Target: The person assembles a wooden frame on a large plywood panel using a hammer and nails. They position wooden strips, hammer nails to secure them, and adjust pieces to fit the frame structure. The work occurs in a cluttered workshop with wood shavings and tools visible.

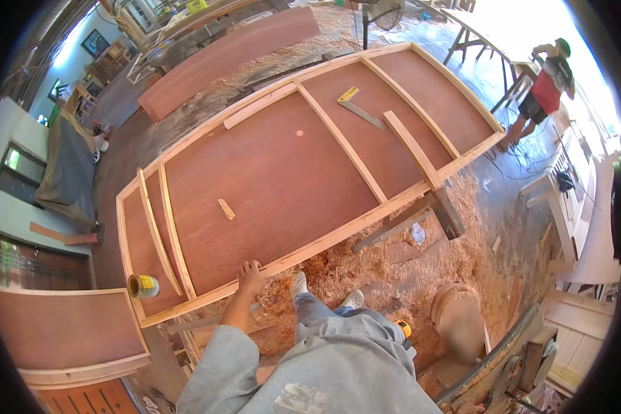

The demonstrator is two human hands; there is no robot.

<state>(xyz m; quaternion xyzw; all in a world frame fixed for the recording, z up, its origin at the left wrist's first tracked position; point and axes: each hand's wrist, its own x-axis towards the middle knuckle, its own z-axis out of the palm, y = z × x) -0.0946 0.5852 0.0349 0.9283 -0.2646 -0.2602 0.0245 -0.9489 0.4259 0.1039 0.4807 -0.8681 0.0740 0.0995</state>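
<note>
A long panel of reddish-brown plywood [255,186] lies in front of me, bordered by a pale wooden frame [331,233] with several crosspieces. My left hand [251,277] is at its near rail, fingers bent over the wood. My right hand does not show. Farther right on the panel lies a try square [360,109] with a yellow handle. A loose batten [412,150] rests slanted across the near rail. A small wood offcut [226,209] lies on the plywood, and a yellow-labelled can [143,286] stands at the left end.
Sawdust and shavings [366,276] cover the floor around my feet. A wooden support [448,215] juts out beneath the near rail. Another framed panel [62,328] is at the left. A co-worker [548,86] stands at the far right near a table. A fan [383,14] stands behind the panel.
</note>
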